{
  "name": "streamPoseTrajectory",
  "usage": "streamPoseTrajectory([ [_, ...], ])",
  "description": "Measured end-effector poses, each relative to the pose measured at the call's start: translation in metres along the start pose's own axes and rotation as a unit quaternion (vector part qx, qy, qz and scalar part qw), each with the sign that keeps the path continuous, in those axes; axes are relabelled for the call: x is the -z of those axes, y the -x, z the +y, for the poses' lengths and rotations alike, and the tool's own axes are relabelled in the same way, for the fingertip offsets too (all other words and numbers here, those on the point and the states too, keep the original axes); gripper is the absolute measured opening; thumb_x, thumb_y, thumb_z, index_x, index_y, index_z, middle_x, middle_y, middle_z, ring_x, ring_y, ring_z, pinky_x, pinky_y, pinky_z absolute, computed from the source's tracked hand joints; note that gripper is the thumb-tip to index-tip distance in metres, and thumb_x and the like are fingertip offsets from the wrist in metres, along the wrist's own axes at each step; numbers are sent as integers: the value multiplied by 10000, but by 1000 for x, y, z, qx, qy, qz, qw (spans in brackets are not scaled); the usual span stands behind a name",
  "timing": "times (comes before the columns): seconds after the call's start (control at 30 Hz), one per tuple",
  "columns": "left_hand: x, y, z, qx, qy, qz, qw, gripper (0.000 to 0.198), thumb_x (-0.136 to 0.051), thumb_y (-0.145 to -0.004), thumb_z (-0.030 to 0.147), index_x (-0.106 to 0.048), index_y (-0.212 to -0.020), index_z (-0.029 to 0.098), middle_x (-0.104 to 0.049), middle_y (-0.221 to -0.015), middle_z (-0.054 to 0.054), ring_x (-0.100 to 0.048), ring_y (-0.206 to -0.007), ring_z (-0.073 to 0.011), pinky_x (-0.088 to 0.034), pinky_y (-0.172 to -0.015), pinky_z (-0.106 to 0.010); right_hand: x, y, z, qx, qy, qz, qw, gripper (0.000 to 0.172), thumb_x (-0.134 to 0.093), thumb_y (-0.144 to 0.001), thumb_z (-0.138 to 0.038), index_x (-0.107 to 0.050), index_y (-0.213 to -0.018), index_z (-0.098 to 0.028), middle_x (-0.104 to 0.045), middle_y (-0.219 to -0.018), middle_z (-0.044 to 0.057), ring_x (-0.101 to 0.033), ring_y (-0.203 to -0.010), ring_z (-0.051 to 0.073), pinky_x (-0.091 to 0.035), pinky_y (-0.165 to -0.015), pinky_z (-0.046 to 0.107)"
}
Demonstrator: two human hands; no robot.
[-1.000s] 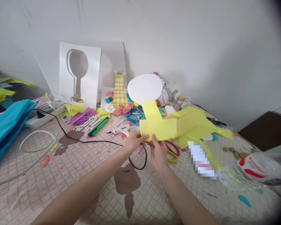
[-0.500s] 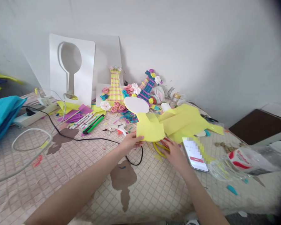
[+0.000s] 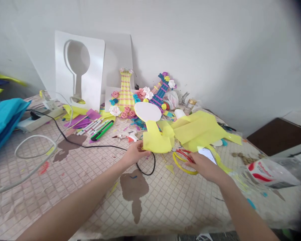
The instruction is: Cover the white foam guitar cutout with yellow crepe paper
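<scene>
Cutout over the table, head view: left hand pinches its near-left edge, fingers nearly together; right hand curls, partly closed, around red-and-yellow scissors. A light pinch should spare the sheet creases. Long axis runs near to far, white oval end farthest, leaning slightly left.

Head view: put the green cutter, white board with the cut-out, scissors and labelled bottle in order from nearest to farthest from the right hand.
1. Scissors: held in the right hand.
2. Labelled bottle: to its right.
3. Green cutter: well to its left.
4. White board: back left, standing.
</scene>
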State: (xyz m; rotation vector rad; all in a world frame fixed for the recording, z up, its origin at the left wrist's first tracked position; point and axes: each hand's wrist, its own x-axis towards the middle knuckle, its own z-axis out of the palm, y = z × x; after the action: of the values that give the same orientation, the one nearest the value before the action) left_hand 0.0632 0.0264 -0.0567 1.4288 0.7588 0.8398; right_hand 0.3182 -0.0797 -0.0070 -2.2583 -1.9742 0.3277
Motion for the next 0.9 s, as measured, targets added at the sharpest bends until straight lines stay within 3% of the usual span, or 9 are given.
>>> streamPoseTrajectory([
  [0.17, 4, 1, 2, -43, -56, -4, 997, 236, -641, -674, 278, -655, -874, 153, -660, -964, -78, -607, -788, -197, -494, -741, -333, 21, 30, 20, -54, -37, -68, 996, 294, -453, -787, -451, -569, -659, -213, -642, -703, 61, -585, -665, 235, -381, -579, 316],
  [0.27, 4, 3, 3, -55, -83, 17, 995, 215, -594, -716, 306, -657, -880, 183, -639, -975, -73, -595, -814, -203, -498, -709, -314, 24, 46, 27, -80, -158, -30, 984, 290, -502, -760, -475, -638, -776, -220, -673, -835, 82, -594, -787, 265, -421, -651, 345],
  [0.37, 4, 6, 6, -72, -105, 48, 991, 194, -579, -729, 333, -651, -839, 190, -586, -1011, -83, -551, -921, -222, -499, -690, -294, 12, 61, 22, -139, -370, 29, 918, 278, -635, -664, -449, -641, -812, -213, -666, -737, 68, -590, -637, 225, -437, -540, 322],
  [0.47, 3, 8, 11, -90, -113, 48, 988, 183, -566, -742, 346, -634, -767, 178, -560, -1011, -89, -520, -982, -234, -498, -664, -280, -10, 78, 1, -154, -521, 68, 837, 259, -707, -618, -404, -619, -768, -213, -553, -494, -5, -457, -395, 130, -344, -381, 260],
  [0.53, 4, 9, 15, -94, -113, 41, 988, 186, -571, -742, 346, -627, -743, 170, -562, -982, -91, -521, -976, -233, -493, -661, -282, -23, 90, -18, -75, -581, 43, 809, 223, -684, -660, -393, -618, -778, -216, -479, -410, -30, -411, -351, 113, -306, -360, 245],
  [0.63, 6, 10, 20, -90, -99, 19, 991, 192, -591, -730, 341, -648, -805, 173, -553, -991, -90, -524, -963, -223, -486, -703, -301, -37, 106, -42, -16, -654, 29, 756, 243, -678, -679, -346, -592, -887, -256, -544, -511, -10, -493, -401, 137, -359, -391, 260],
  [0.7, 8, 12, 23, -80, -75, -13, 994, 196, -631, -698, 336, -660, -812, 179, -552, -1017, -83, -517, -992, -223, -484, -740, -303, -43, 115, -50, -3, -684, 17, 729, 251, -662, -704, -304, -564, -934, -284, -553, -585, -13, -506, -401, 124, -366, -398, 257],
  [0.8, 8, 16, 24, -37, -23, -74, 996, 203, -667, -665, 357, -657, -713, 159, -596, -953, -77, -543, -975, -224, -490, -768, -308, -50, 125, -54, 7, -722, -6, 692, 185, -577, -781, -322, -537, -960, -303, -486, -587, -48, -409, -319, 61, -301, -367, 226],
  [0.9, 1, 16, 21, 29, 37, -79, 996, 283, -602, -719, 423, -617, -740, 141, -624, -834, -64, -601, -820, -182, -507, -748, -334, -57, 134, -52, 8, -744, 5, 668, 119, -535, -802, -364, -530, -900, -295, -431, -590, -61, -364, -310, 44, -255, -359, 220],
])
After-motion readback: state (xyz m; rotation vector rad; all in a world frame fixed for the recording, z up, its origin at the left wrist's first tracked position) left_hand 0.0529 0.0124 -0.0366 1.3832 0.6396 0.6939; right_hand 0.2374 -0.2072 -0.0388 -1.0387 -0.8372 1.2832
